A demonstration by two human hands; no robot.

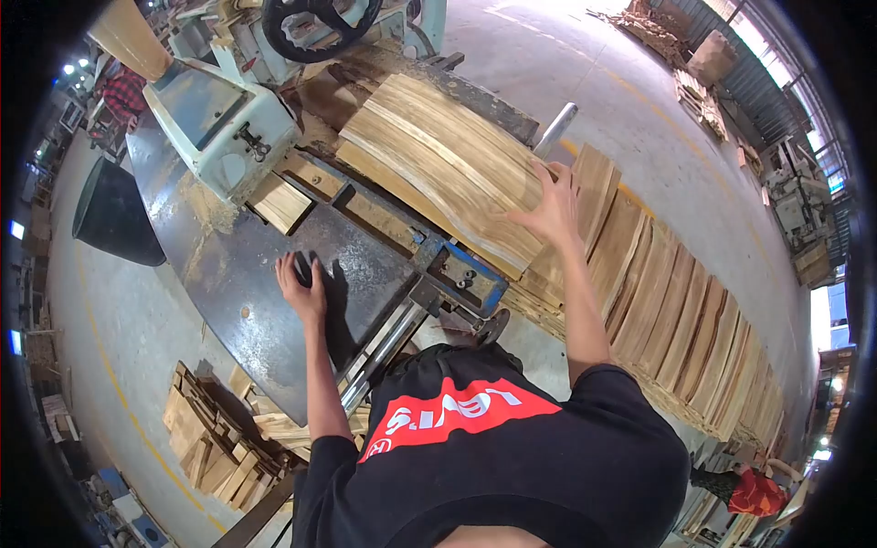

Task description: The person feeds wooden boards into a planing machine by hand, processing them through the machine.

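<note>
Right hand point(551, 208) is open, fingers spread, palm flat on the stack of wood slabs point(438, 164), which lies on the machine bed above the blue bracket point(461, 272). Left hand point(301, 290) lies flat on the steel table point(228, 265), grasping nothing. I'd press evenly so the top slabs don't slide. The blade is hidden and the handwheel point(315, 23) is cut off at the top.

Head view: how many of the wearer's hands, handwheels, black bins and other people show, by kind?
Hands: 2, left hand flat on machine table, right hand on stacked boards
Black handwheel: 1
Black bin: 1
Other people: 2, person in red plaid, person in orange
Total: 6
</note>
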